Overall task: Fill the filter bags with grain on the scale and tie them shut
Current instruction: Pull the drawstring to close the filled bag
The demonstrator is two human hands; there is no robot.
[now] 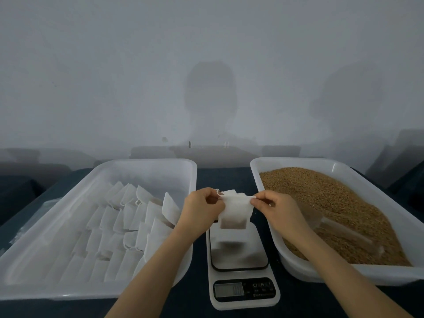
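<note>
A white filter bag (234, 212) hangs above the scale (239, 253), with a dark band of grain showing through its bottom. My left hand (200, 208) pinches the bag's top left corner by the drawstring. My right hand (275, 207) pinches the top right corner. The bag's upper edge is stretched between both hands. The scale's steel plate is bare and its display (229, 289) faces me.
A white tray (146, 166) on the left holds several empty filter bags (119, 226) in rows. A white tray (259, 177) on the right is full of brown grain (332, 203), with a clear scoop (339, 228) lying in it. A dark cloth (220, 177) covers the table; a wall stands behind.
</note>
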